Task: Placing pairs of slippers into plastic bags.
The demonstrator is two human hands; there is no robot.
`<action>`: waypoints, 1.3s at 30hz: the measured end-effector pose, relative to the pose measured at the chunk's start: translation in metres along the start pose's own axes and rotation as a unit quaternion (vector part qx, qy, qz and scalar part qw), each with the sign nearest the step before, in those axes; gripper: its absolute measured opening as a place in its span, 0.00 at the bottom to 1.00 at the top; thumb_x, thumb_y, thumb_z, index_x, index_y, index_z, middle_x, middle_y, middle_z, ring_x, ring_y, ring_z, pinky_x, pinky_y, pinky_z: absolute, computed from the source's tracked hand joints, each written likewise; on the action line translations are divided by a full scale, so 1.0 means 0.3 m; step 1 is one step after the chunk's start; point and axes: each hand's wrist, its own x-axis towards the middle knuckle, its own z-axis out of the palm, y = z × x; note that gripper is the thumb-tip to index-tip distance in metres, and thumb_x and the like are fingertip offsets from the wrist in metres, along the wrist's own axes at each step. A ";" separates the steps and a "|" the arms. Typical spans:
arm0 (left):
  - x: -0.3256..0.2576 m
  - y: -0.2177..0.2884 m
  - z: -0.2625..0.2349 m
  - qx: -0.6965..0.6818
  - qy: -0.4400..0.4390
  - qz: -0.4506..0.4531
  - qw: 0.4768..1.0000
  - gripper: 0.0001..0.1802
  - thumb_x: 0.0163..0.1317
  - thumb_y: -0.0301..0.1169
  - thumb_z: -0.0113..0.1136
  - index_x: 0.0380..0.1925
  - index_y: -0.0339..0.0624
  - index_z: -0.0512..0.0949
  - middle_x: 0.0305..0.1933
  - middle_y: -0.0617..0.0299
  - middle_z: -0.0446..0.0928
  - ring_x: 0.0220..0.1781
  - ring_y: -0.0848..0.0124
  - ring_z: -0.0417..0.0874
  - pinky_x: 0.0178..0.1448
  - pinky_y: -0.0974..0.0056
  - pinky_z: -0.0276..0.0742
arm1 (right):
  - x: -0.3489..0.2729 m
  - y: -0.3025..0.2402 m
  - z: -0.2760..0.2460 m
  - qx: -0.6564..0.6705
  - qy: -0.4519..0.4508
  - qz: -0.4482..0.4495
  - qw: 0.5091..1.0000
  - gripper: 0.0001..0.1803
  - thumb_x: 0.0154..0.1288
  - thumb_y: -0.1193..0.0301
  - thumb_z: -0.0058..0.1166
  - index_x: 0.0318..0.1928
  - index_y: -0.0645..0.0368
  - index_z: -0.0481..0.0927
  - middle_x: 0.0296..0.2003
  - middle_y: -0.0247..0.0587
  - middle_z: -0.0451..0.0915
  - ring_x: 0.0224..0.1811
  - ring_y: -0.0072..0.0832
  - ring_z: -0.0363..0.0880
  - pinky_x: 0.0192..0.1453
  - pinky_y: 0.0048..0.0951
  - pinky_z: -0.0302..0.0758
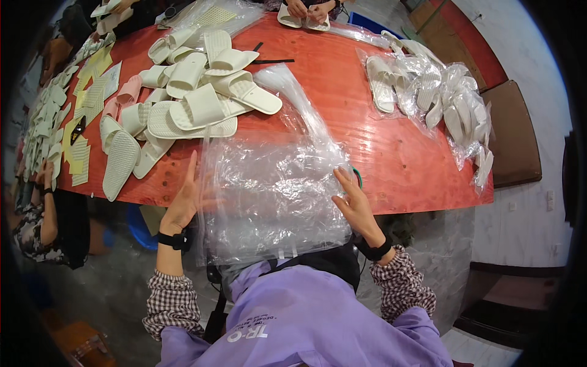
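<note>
A stack of clear plastic bags [275, 202] lies over the near edge of the red table and reaches down toward my lap. My left hand [183, 202] is at the stack's left edge, fingers stretched out; some of them show blurrily through the plastic. At the right edge, my right hand [356, 205] has its fingers apart and its fingertips by the film. Neither hand is closed round anything. Just beyond the bags is a heap of white slippers [202, 110]. A folded strip of clear film [299, 98] runs away from the stack's far right corner.
Slippers in clear bags [434, 92] are heaped on the right of the red table [403, 177]. Pink slippers [127, 92] and yellow sheets [92, 98] lie at left. Across the table, another person's hands [309, 11] handle slippers. A brown chair [513, 134] stands at right.
</note>
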 end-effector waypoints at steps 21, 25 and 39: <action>0.126 -0.124 0.569 0.609 -0.073 0.241 0.752 0.40 0.58 0.32 0.64 0.70 0.42 0.61 0.72 0.45 0.59 0.74 0.48 0.59 0.74 0.49 0.56 | -0.006 -0.022 0.132 -0.252 -0.009 0.031 0.967 0.40 0.58 0.67 0.62 0.70 0.49 0.61 0.71 0.46 0.60 0.48 0.49 0.81 0.41 0.45 0.81; 0.261 -0.387 0.459 0.649 -0.079 0.206 0.728 0.46 0.58 0.40 0.65 0.74 0.44 0.54 0.77 0.45 0.48 0.78 0.45 0.47 0.78 0.45 0.43 | -0.018 0.028 0.068 -0.211 0.018 -0.048 0.976 0.37 0.58 0.70 0.62 0.69 0.51 0.65 0.70 0.46 0.62 0.45 0.47 0.82 0.38 0.43 0.81; 0.300 -0.400 0.459 0.802 -0.145 0.123 0.566 0.60 0.39 0.51 0.77 0.74 0.70 0.53 0.81 0.63 0.42 0.71 0.38 0.57 0.67 0.33 0.59 | 0.319 0.217 -0.115 -0.152 0.018 -0.077 0.985 0.27 0.52 0.76 0.61 0.56 0.50 0.77 0.55 0.47 0.76 0.59 0.48 0.73 0.59 0.42 0.73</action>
